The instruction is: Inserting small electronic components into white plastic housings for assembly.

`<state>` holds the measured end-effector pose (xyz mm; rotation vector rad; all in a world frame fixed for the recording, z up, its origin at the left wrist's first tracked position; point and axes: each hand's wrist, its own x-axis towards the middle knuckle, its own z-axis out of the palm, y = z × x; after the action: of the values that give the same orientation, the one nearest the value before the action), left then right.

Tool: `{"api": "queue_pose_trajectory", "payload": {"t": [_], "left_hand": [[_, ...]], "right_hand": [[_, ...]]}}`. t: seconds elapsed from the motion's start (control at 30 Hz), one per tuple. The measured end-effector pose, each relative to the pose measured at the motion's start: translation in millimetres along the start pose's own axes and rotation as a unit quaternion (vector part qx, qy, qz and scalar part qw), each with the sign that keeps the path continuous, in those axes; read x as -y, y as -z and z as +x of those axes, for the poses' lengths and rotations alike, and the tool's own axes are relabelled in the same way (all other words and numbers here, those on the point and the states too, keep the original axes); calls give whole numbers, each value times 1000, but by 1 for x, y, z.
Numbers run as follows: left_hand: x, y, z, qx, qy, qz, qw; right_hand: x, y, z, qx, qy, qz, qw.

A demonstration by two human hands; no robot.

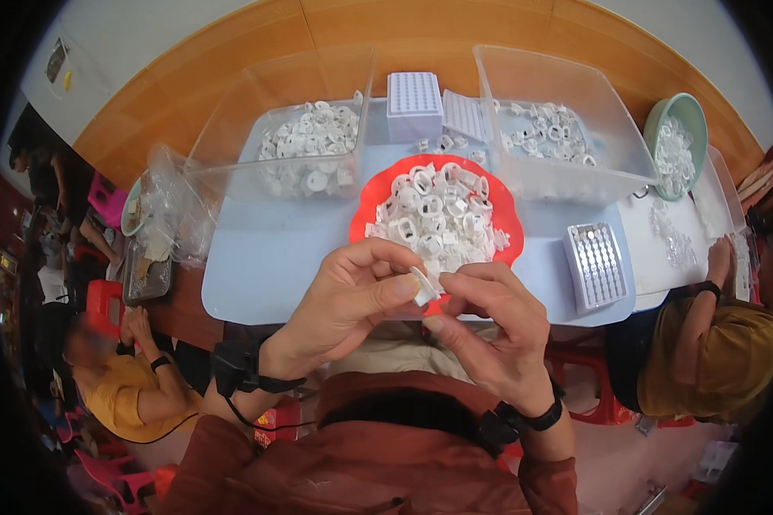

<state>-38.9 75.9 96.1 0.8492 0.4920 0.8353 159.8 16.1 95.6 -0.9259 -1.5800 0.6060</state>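
Note:
Above the table's near edge, my left hand [361,296] pinches a small white plastic part [423,287] between thumb and fingers. My right hand [498,322] is close against it from the right, fingers curled and fingertips at the part's edge. Anything small between those right fingertips is hidden. Just beyond my hands, a red scalloped bowl [513,232] holds a heap of similar white ring-shaped plastic parts [429,206].
Clear plastic bins [223,142] [575,176] with more white parts flank a stack of white trays [414,103]. A tray with rows of shiny discs [597,266] lies at right, near a green basin [661,146]. Co-workers sit left [150,386] and right [704,352].

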Motion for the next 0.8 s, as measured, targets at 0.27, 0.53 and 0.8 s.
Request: {"api": "queue_pose_trajectory", "payload": {"t": [0.27,0.53,0.8], "left_hand": [[24,-6,-8,-23,40,-32,998],[35,-11,-11,-22,68,-29,997],[44,-11,-16,-27,68,-46,996]], "right_hand": [[-14,5,-20,7,-49,89,995],[-25,7,-35,-41,-169,245,954],[-29,5,-44,-40,-162,234,958]]}}
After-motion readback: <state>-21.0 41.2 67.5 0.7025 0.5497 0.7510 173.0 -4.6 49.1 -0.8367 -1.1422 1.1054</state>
